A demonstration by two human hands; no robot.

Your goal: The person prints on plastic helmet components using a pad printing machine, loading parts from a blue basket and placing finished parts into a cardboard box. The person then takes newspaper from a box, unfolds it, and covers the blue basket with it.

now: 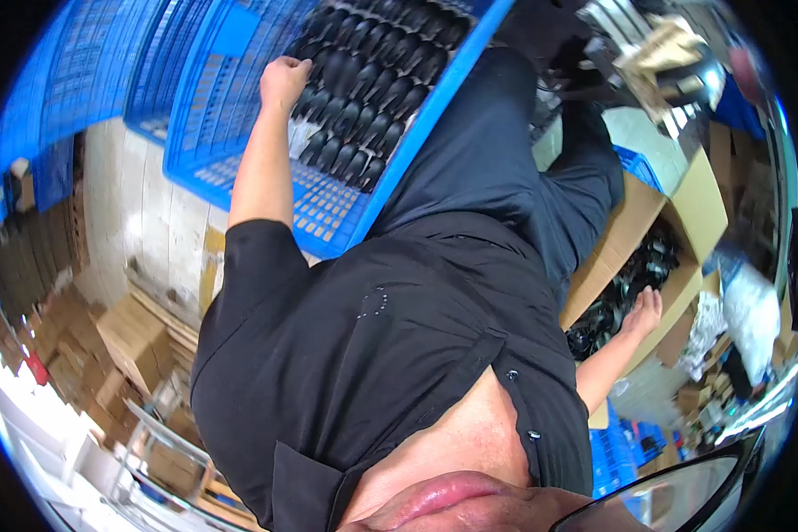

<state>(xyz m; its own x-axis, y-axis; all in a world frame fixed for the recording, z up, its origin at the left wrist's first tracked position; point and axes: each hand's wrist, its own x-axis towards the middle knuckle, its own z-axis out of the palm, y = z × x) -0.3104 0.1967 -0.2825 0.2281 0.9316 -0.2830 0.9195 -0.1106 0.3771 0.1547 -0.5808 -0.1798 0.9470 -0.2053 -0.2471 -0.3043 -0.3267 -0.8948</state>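
My left hand [285, 82] is over the blue plastic crate [176, 146], at the left edge of the rows of glossy black rounded parts [363, 80]. Its fingers are curled closed; whether a part is between them is hidden. Inside the crate, the black parts lie in close, neat rows. On the other side of my body, my right hand [645, 312] is at the open cardboard box [614, 239], near its rim. Its fingers are extended and slightly bent, with nothing visible in them. Loose black parts [605, 315] lie jumbled in that box, their kind unclear.
More blue crates [62, 80] stand at the upper left. Cardboard boxes [133, 341] are stacked at the lower left. A metal machine or stand [674, 75] is at the upper right, beyond my legs [470, 151]. White plastic bags [752, 310] lie on the right.
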